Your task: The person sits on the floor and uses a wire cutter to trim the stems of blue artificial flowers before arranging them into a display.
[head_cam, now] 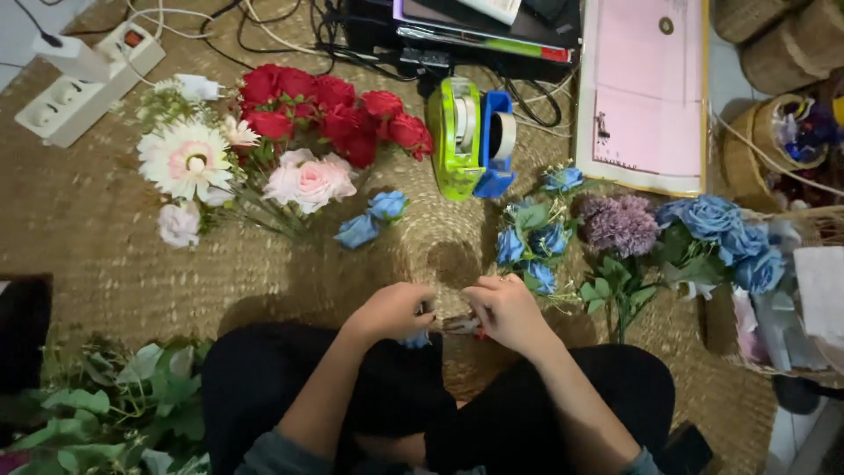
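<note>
1. Blue flower sprig (416, 339): only a bit of blue shows under my left hand (393, 310), over my lap at 6 o'clock of the frame, just off the near edge of the woven mat (105, 264).
2. L hand: fingers curled closed around the sprig, pinching it. R hand (505, 312): closed too, gripping a small tool w/ a reddish tip (463, 327) – looks like snips or pliers, can't tell which; its tip sits betw. both hands.
3. Step, as I judge it: working the stem end of the sprig w/ the tool, prob. a cut or trim. The contact spot is hidden by my fingers.
4. Next move calls for: steady pinch w/ L hand, tool tip lined up square on the stem, hands kept close together.
5. Axis: too little of the sprig shows to be sure. Tool's long axis runs roughly 3-to-9 o'clock, tip toward 9, toward the L hand. The sprig's blue head peeks out at the 5 o'clock side of the L hand; stem direction I cannot tell.
6. Around: loose blue roses (374, 217) at 12 o'clock of my hands; blue bunch w/ leaves (532, 242) at 1 o'clock; purple bloom (620, 224) and bigger blue roses (716, 229) at 2 o'clock.
7. Farther: green-and-blue tape dispenser (470, 136) at 12; red roses (330, 110) and pink rose (309, 180) at 11; white-pink daisy (186, 158) at 10; greenery (114, 413) at 8.
</note>
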